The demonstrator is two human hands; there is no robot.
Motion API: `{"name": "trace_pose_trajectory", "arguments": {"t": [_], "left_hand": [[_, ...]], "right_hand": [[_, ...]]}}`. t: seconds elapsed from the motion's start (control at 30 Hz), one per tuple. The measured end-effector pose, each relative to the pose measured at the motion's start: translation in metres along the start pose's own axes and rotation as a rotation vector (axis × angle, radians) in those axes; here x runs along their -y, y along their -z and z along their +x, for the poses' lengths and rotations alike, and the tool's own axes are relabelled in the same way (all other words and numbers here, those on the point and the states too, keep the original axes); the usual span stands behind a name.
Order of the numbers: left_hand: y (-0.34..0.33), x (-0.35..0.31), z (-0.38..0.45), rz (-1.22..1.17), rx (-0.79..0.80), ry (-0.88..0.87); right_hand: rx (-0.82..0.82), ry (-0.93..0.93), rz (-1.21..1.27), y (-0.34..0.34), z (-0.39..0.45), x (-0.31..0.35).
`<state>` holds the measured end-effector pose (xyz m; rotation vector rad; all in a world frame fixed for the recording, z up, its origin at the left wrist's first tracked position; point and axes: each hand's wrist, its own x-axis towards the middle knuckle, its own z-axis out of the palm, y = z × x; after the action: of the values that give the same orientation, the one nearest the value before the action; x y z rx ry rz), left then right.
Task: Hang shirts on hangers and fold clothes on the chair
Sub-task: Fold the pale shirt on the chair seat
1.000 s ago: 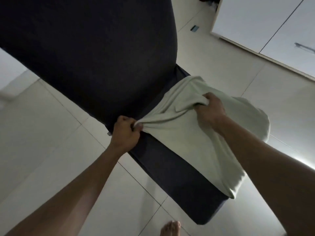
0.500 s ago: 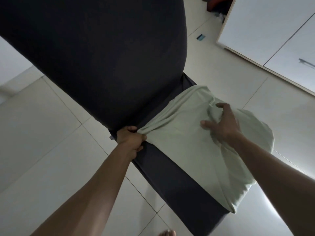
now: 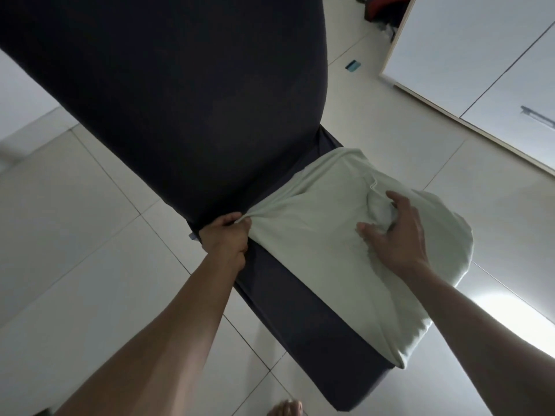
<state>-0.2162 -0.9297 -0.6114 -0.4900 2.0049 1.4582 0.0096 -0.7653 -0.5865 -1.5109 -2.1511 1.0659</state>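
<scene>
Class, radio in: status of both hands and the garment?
Left hand pinching pale garment corner at chair seat edge. Right hand spread on the cloth, fingers curling into a fold. Nothing obstructing.

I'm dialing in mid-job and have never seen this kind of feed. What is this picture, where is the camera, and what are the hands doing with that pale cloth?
There is no machine here: a person works with bare hands, and the one camera sits on their head, looking forward and down. The dark shape is a chair, its seat reaching toward the viewer, on a tiled floor. A pale green garment lies on the seat, one side hanging over its edge. The left hand pinches a bunched corner of it. The right hand rests on top with spread fingers, pressing into a wrinkled patch. White cabinets stand at the upper right.
</scene>
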Motion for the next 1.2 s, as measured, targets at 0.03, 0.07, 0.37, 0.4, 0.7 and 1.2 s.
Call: {"name": "trace_pose_trajectory", "arguments": {"t": [0.03, 0.07, 0.37, 0.4, 0.7, 1.2], "left_hand": [[-0.001, 0.0, 0.001, 0.025, -0.015, -0.026], [-0.002, 0.001, 0.0, 0.059, -0.026, -0.048], [-0.006, 0.023, -0.031, 0.317, 0.022, -0.043], [-0.01, 0.03, -0.041, 0.333, 0.035, -0.033], [-0.052, 0.066, -0.1, 0.458, 0.105, 0.007], [-0.023, 0.055, -0.112, 0.304, -0.052, 0.0]], "right_hand": [[-0.012, 0.018, -0.004, 0.002, -0.004, -0.003], [-0.028, 0.027, -0.01, 0.006, -0.011, -0.009], [-0.045, 0.069, -0.084, 0.027, -0.167, -0.088], [-0.009, 0.079, -0.127, 0.024, -0.185, -0.098], [0.039, -0.171, -0.31, -0.005, -0.198, -0.108], [0.196, -0.214, -0.353, -0.012, -0.231, -0.084]]}}
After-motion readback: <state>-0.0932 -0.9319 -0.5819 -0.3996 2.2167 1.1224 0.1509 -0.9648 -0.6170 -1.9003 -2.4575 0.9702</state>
